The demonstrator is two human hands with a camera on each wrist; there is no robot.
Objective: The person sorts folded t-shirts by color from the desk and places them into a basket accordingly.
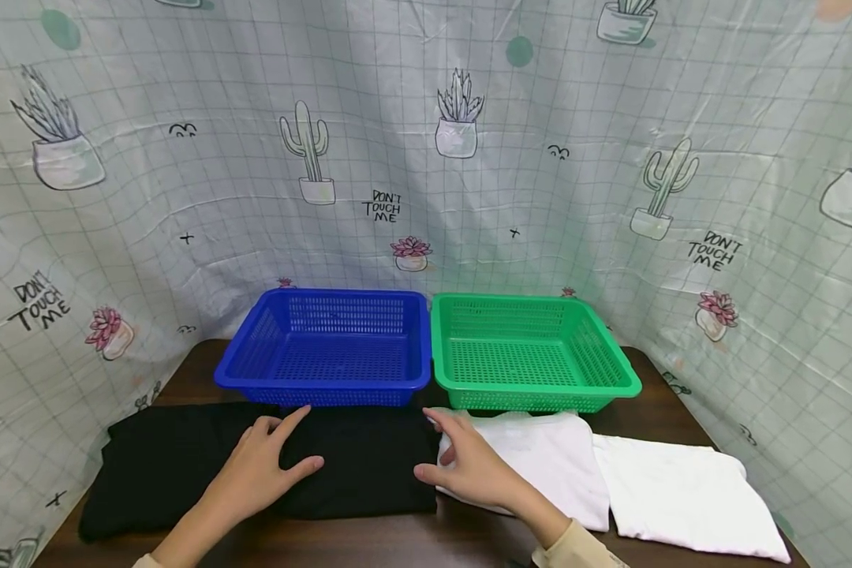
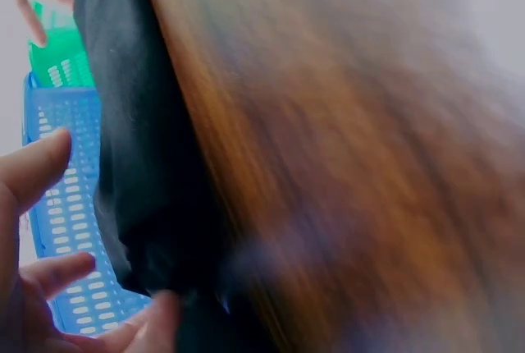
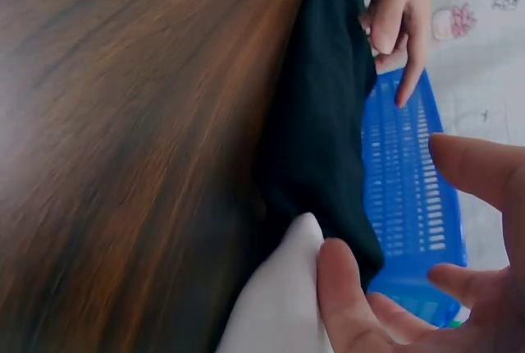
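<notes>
Two folded black cloths lie side by side, one at the left [image 1: 170,465] and one near the middle [image 1: 365,469]. My left hand [image 1: 255,465] is over the place where they meet, thumb and fingers spread. Across the middle black cloth, my right hand [image 1: 476,469] hovers at its right edge and over the left side of a folded white cloth [image 1: 547,454]. Its fingers are apart and grip nothing. In the right wrist view, the thumb is close to a white cloth corner [image 3: 287,287]; touching or not, I cannot tell. Another folded white cloth [image 1: 689,497] lies farther right.
Behind the cloths stand a blue basket [image 1: 326,384] and a green basket [image 1: 539,390], side by side with nothing inside. All rest on a dark wooden table [image 1: 369,544]. A curtain printed with cacti [image 1: 241,205] hangs behind and at both sides.
</notes>
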